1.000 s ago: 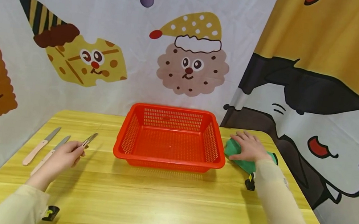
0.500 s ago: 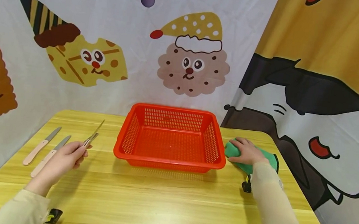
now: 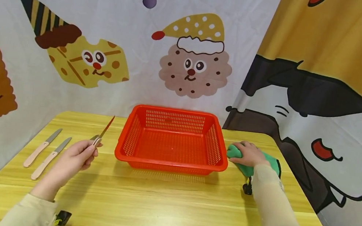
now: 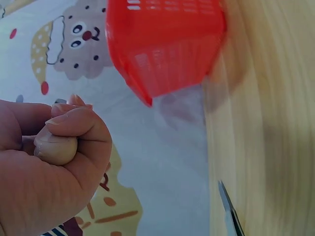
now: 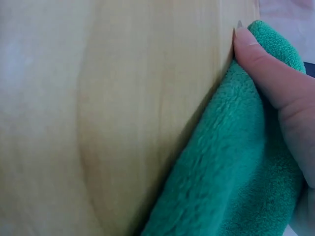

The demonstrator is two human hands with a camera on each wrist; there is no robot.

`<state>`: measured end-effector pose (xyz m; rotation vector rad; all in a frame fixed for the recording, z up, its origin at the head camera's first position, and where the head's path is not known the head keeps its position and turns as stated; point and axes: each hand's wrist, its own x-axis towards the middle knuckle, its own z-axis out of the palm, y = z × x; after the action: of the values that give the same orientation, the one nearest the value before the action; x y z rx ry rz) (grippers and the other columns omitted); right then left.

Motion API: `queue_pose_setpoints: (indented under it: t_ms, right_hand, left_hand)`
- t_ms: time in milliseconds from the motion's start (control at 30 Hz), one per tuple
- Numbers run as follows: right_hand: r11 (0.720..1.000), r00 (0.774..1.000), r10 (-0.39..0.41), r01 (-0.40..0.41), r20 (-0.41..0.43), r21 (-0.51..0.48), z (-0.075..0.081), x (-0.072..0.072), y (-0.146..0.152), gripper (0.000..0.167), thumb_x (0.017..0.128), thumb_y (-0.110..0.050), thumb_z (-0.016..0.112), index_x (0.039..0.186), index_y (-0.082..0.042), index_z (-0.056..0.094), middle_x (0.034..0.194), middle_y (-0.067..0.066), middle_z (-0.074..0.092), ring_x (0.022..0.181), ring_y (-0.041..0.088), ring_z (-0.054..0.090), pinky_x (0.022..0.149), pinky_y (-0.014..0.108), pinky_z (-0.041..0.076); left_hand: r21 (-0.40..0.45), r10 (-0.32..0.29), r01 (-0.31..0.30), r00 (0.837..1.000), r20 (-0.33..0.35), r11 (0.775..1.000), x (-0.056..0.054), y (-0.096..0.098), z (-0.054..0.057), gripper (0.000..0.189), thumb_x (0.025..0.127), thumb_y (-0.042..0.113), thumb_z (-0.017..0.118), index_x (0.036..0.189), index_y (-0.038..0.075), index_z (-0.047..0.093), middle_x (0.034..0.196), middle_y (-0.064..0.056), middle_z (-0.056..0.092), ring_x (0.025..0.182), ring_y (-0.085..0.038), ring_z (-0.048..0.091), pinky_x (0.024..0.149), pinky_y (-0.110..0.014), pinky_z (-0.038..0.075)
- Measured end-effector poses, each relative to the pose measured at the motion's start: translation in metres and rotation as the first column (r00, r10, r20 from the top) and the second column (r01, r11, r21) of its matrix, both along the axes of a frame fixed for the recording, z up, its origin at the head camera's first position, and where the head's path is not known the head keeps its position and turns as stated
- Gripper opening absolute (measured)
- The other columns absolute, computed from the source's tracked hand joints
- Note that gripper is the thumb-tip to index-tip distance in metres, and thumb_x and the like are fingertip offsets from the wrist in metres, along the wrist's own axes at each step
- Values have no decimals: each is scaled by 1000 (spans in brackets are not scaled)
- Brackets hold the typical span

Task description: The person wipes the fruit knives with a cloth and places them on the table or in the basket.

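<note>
Left grip, head view: narrow, the left hand [image 3: 75, 155] curled round two held knives [image 3: 107, 125], blades jutting beyond the fingers, above the bench [image 3: 158, 202]. One blade looks red; the other is partly covered. Left wrist view adds what the head view hides: a pale, rounded handle end [image 4: 55, 149] poking out of the fist.

Left of this grip: two pale-handled knives flat on the bench, the outer one [image 3: 36, 153] and the inner one [image 3: 45, 165], side by side, blades pointing away from the person. Left wrist view catches only a bladed tip down there.

Right of the left grip, left of the other: red plastic basket [image 3: 170, 162] with slotted sides.

Right grip: right hand [image 3: 250, 154] holding a bunched green towel [image 3: 272, 161], just beside the basket. Head view gives the hand's back and the towel's dark edging; right wrist view gives the thumb [image 5: 268, 71] laid against plush pile, towel trailing nearer the camera.
</note>
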<state>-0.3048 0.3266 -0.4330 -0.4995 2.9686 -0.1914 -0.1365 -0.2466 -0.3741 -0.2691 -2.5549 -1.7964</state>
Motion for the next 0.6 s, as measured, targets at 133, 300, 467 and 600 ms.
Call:
queue_pose_setpoints:
  t_ms: [133,300,467,600]
  right_hand:
    - [999,999,29,-31,-42,-34,-4,0,3,64,89,-43,73,141,-11,53,136,22,50,122,47,45,96,64,40]
    - [996,995,48,-54,-91,-70,-8,1,3,58,88,-31,77,137,-9,55,130,21,55,117,45,50,97,60,41]
    - [991,992,44,-57,-115,-117,-11,1,5,56,89,-25,76,133,-2,51,124,23,59,112,44,55,95,59,43]
    - [983,993,-11,-11,-116,-183,-9,4,9,53,95,-24,68,131,7,44,118,28,58,105,44,58,87,57,47]
  left_hand:
    - [50,-25,26,999,-23,998,0,10,4,33,109,19,37,114,-11,50,80,-9,47,63,-15,41,51,-28,37]
    - [102,-59,63,998,-37,993,1,22,10,29,109,18,38,109,-8,50,82,-9,46,66,-15,42,53,-28,38]
    - [149,-97,103,994,-49,983,2,32,14,30,108,18,39,110,-10,49,81,-8,45,66,-15,41,53,-28,37]
    - [185,-132,138,990,-41,973,2,41,16,34,109,20,39,112,-13,46,85,-9,48,66,-14,41,54,-27,38]
